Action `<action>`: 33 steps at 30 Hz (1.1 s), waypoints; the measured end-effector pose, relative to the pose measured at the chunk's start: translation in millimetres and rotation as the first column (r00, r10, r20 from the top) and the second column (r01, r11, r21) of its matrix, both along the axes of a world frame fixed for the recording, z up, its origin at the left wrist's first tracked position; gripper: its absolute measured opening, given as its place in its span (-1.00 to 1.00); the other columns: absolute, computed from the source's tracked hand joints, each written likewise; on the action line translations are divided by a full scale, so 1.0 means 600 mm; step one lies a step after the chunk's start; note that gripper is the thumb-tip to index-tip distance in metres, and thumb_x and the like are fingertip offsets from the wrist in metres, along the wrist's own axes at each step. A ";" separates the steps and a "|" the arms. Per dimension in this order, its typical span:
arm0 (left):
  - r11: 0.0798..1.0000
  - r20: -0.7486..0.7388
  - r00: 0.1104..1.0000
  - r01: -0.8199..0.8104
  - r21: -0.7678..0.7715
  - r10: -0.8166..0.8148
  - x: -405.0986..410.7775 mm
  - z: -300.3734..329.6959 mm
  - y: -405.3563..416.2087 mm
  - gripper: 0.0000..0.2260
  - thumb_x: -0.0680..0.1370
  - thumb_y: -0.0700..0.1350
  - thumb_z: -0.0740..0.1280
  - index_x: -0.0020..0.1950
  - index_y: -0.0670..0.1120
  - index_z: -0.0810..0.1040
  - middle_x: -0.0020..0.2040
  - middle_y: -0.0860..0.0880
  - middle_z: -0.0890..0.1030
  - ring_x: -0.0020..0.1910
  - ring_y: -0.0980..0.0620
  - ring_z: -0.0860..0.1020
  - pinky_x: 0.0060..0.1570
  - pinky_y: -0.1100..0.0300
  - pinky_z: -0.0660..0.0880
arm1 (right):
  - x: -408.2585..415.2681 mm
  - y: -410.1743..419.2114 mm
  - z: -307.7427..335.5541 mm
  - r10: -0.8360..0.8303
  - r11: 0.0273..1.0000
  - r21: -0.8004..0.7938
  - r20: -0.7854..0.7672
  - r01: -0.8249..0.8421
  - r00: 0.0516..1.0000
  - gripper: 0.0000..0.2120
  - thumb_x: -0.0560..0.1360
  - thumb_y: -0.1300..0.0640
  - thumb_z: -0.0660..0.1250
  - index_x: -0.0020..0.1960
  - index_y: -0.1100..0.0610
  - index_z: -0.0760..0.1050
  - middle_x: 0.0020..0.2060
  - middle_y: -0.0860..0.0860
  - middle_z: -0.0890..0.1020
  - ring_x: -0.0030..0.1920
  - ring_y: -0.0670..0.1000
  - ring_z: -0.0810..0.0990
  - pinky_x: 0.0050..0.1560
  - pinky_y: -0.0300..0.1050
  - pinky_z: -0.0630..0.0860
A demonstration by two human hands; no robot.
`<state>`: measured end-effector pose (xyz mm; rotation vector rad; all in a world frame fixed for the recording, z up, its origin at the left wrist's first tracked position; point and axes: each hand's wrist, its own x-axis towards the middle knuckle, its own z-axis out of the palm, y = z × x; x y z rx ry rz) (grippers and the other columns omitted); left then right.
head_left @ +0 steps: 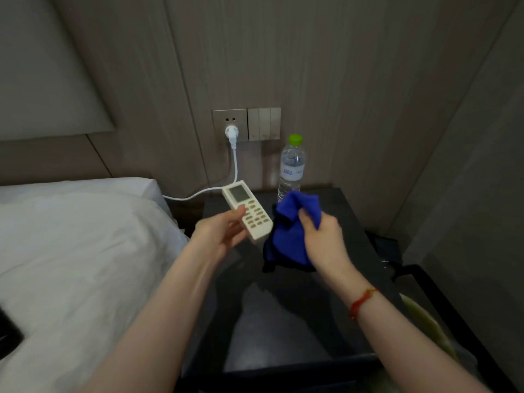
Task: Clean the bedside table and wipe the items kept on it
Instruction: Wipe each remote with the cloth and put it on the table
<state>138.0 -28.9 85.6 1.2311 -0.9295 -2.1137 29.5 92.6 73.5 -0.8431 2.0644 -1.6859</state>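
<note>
Both forearms reach in from the bottom edge, over the dark table [283,321], whose glossy top fills the middle of the view. White bed [71,251] lies to the left, touching or just beside the table. Grey panelled wall [340,80] stands behind both.

Left hand [221,231] holds a white remote [248,212] above the table's far left part, fingers curled under its body and the thumb laid on the upper buttons; its screen end points away toward the wall. Right hand [323,236] grips a bunched blue cloth [292,231], fingers and thumb closed round the folds, the loose end hanging down near the tabletop. Cloth and remote sit just beside each other; whether they touch cannot be told.

Clear bottle [292,168] with a green cap stands upright at the back of the table, behind the cloth. On the wall above it are a socket [230,124] and a switch plate [264,123]; a white plug [232,133] sits in the socket, its cord [215,190] trailing down behind the remote toward the bed. Red string [363,302] circles the right wrist.
</note>
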 end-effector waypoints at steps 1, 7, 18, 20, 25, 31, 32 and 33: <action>1.000 0.029 1.000 -0.004 -0.016 0.004 -0.017 -0.005 -0.019 -0.92 0.51 -0.30 0.31 0.00 -0.22 0.51 -0.19 -0.12 0.63 -0.43 0.04 0.62 -0.50 0.22 0.53 | -0.018 -0.006 0.001 -0.041 0.999 -0.014 0.025 0.041 0.999 -0.85 0.55 0.12 0.18 -0.18 0.04 0.45 -0.22 0.02 0.54 -0.11 0.00 0.52 -0.09 -0.14 0.38; 0.997 0.171 0.985 0.031 -0.076 -0.018 -0.119 -0.062 -0.096 -0.90 0.50 -0.33 0.34 -0.21 -0.24 0.46 -0.10 -0.18 0.59 -0.61 0.10 0.56 -0.41 0.24 0.59 | -0.104 -0.028 0.004 -0.173 0.982 -0.066 0.065 0.178 0.983 -0.75 0.56 0.09 0.18 -0.30 0.01 0.43 -0.28 -0.02 0.53 -0.15 -0.02 0.52 -0.09 -0.09 0.41; 0.987 0.398 0.915 0.002 -0.158 0.061 -0.245 -0.198 -0.178 -0.68 0.42 -0.30 0.44 0.15 -0.33 0.52 0.12 -0.26 0.61 0.03 -0.16 0.63 0.05 -0.08 0.57 | -0.151 -0.022 -0.047 -0.124 0.990 -0.038 0.170 0.133 0.978 -0.80 0.56 0.04 0.17 -0.22 -0.02 0.46 -0.21 -0.06 0.56 -0.09 -0.04 0.54 -0.05 -0.08 0.46; 0.983 0.431 0.899 0.005 -0.183 0.076 -0.258 -0.213 -0.188 -0.65 0.40 -0.28 0.46 0.15 -0.33 0.53 0.13 -0.26 0.61 0.04 -0.16 0.63 0.06 -0.07 0.57 | -0.155 -0.024 -0.053 -0.122 0.991 -0.032 0.173 0.129 0.977 -0.81 0.55 0.04 0.17 -0.21 -0.02 0.46 -0.18 -0.05 0.57 -0.05 0.01 0.55 0.01 -0.04 0.46; 0.952 0.555 0.813 0.006 -0.307 0.175 -0.277 -0.227 -0.197 -0.68 0.35 -0.18 0.52 0.05 -0.26 0.61 0.05 -0.18 0.65 0.00 -0.09 0.64 0.03 0.09 0.58 | -0.158 -0.025 -0.059 -0.098 0.994 -0.032 0.199 0.106 0.975 -0.79 0.55 0.03 0.17 -0.22 0.04 0.48 -0.18 0.01 0.59 -0.05 0.04 0.58 0.03 0.01 0.48; 0.945 0.636 0.754 0.062 -0.322 0.168 -0.278 -0.235 -0.195 -0.61 0.38 -0.12 0.51 0.13 -0.24 0.56 0.12 -0.20 0.61 0.07 -0.13 0.60 0.06 0.07 0.56 | -0.158 -0.025 -0.061 -0.081 0.995 -0.033 0.210 0.090 0.974 -0.78 0.55 0.02 0.17 -0.22 0.04 0.47 -0.18 0.04 0.60 -0.05 0.06 0.58 0.03 0.01 0.47; 0.945 0.638 0.753 0.070 -0.320 0.161 -0.279 -0.238 -0.195 -0.61 0.38 -0.12 0.50 0.14 -0.25 0.55 0.13 -0.21 0.61 0.08 -0.13 0.60 0.09 0.05 0.56 | -0.158 -0.025 -0.061 -0.081 0.995 -0.032 0.212 0.090 0.974 -0.79 0.54 0.02 0.17 -0.22 0.04 0.46 -0.18 0.04 0.60 -0.05 0.06 0.58 0.04 0.01 0.47; 0.944 0.637 0.755 0.076 -0.320 0.155 -0.281 -0.239 -0.194 -0.62 0.40 -0.12 0.48 0.15 -0.25 0.55 0.13 -0.21 0.60 0.10 -0.14 0.59 0.10 0.03 0.56 | -0.158 -0.027 -0.062 -0.081 0.995 -0.033 0.214 0.090 0.974 -0.79 0.54 0.02 0.17 -0.22 0.03 0.47 -0.18 0.03 0.60 -0.06 0.05 0.58 0.04 0.02 0.47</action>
